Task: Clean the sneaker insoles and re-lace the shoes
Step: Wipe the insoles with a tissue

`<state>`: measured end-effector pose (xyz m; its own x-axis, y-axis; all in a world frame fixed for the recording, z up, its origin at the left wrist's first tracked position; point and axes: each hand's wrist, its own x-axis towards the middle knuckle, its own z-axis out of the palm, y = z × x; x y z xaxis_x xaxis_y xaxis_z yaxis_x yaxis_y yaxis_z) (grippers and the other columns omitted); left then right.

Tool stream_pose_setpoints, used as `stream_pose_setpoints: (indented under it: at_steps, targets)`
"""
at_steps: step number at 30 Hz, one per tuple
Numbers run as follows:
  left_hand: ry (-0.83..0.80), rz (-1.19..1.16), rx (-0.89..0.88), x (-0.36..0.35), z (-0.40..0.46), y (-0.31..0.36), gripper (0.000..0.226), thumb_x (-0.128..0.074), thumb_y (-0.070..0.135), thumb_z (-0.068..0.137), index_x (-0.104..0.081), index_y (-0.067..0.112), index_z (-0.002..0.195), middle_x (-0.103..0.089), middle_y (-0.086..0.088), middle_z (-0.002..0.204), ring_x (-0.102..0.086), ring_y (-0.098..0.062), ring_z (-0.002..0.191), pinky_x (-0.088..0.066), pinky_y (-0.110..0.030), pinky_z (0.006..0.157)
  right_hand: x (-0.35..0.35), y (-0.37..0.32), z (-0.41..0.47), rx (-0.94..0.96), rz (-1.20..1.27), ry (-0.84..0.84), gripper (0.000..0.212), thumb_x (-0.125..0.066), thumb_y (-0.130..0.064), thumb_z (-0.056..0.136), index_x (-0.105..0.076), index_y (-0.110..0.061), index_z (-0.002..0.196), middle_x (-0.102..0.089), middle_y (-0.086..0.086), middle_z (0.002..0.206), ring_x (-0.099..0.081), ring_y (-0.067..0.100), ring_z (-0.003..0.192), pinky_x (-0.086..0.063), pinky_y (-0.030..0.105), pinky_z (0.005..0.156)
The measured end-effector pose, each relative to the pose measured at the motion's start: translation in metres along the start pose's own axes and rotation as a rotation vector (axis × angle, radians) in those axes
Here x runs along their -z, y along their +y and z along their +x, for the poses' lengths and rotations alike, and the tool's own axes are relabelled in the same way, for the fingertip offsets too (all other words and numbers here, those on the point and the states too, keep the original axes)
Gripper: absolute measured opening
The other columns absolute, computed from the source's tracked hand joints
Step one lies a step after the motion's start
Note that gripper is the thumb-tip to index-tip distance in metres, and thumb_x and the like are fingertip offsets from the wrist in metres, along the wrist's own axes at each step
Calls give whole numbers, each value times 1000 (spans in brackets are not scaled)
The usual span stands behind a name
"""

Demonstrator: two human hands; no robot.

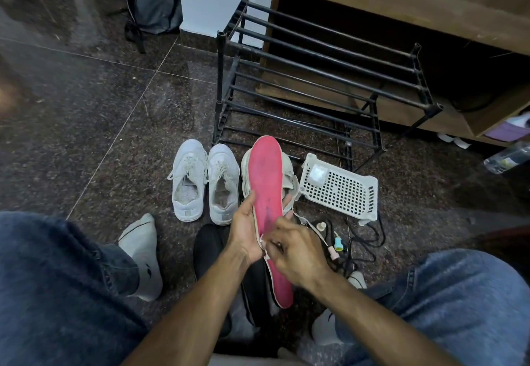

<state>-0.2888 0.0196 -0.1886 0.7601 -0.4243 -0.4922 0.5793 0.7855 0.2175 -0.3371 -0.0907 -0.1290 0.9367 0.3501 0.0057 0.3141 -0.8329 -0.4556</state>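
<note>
While left hand (247, 229) grips insole (265, 182), right hand (295, 251) rubs its edge.

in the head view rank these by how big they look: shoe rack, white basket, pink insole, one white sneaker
1. shoe rack
2. pink insole, though it is held nearer the camera
3. white basket and white sneaker: too alike to rank

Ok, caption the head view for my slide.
Left hand holds a pink insole while the right hand works on it with something white, beside white sneakers and a shoe rack.
</note>
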Motion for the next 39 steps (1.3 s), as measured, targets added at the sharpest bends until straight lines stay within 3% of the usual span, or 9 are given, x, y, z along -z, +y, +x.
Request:
stream_pose_setpoints:
  at_steps: [11, 15, 18, 21, 24, 27, 31, 35, 39]
  targets:
    - [-76, 117, -4, -13, -8, -13, 35, -52, 31, 87, -75, 7, 97, -70, -12, 89, -67, -24, 81, -51, -36, 80, 24, 26, 42, -194, 56, 129, 12, -65, -23, 87, -75, -26, 92, -58, -18, 85, -58, 9, 72, -50, 30, 65]
    - [-85, 156, -16, -14, -9, -1, 47, -53, 42, 83, -76, 4, 97, -70, -14, 94, -67, -26, 85, -49, -39, 88, 22, 22, 26, -117, 134, 20, 14, -68, -22, 85, -76, -28, 95, -56, -19, 83, -53, 1, 70, -49, 31, 67]
    - [-80, 125, 27, -14, -7, 5, 73, -46, 59, 88, -60, -1, 127, -64, -21, 121, -60, -32, 113, -40, -44, 108, 23, 16, 20, -63, 143, -42, 18, -68, -19, 85, -75, -26, 101, -62, -16, 92, -58, 5, 79, -50, 32, 74]
    - [-59, 135, 15, -14, -5, 4, 75, -41, 64, 90, -62, 1, 126, -58, -27, 128, -54, -36, 125, -38, -45, 109, 23, 7, 17, 15, 44, -74, 20, -66, -19, 87, -74, -22, 105, -62, -13, 96, -62, 14, 84, -51, 33, 76]
    - [-39, 184, -45, -16, -9, -5, 67, -41, 62, 91, -75, 6, 106, -67, -21, 115, -65, -30, 109, -47, -41, 101, 25, 4, 27, 28, -53, -32, 18, -62, -21, 88, -73, -20, 102, -62, -7, 96, -63, 22, 80, -52, 40, 74]
    - [-27, 184, -5, -17, -11, -16, 72, -42, 66, 89, -61, 10, 129, -60, -21, 126, -59, -33, 118, -48, -47, 101, 30, 12, 52, -50, -87, 48, 19, -59, -24, 91, -72, -22, 105, -64, -8, 101, -64, 23, 84, -53, 39, 78]
    - [-91, 217, 46, -15, -6, -13, 86, -31, 74, 85, -47, 11, 141, -66, -19, 117, -68, -32, 97, -57, -41, 71, 35, 22, 69, -184, -61, 114, 19, -61, -22, 90, -73, -23, 104, -66, -9, 102, -62, 16, 89, -51, 33, 80]
    - [-40, 219, 22, -9, -1, -9, 78, -30, 69, 90, -62, 7, 123, -71, -17, 101, -70, -28, 93, -57, -38, 77, 26, 18, 39, -54, 42, 9, 14, -65, -18, 86, -76, -21, 94, -55, -20, 79, -51, 6, 69, -51, 35, 68]
    - [-39, 211, 64, -15, -2, -17, 74, -27, 67, 92, -66, 7, 110, -72, -16, 93, -71, -26, 85, -59, -38, 75, 29, 20, 36, -24, -20, 9, 14, -63, -20, 87, -75, -20, 94, -63, -14, 90, -58, 10, 74, -53, 35, 71]
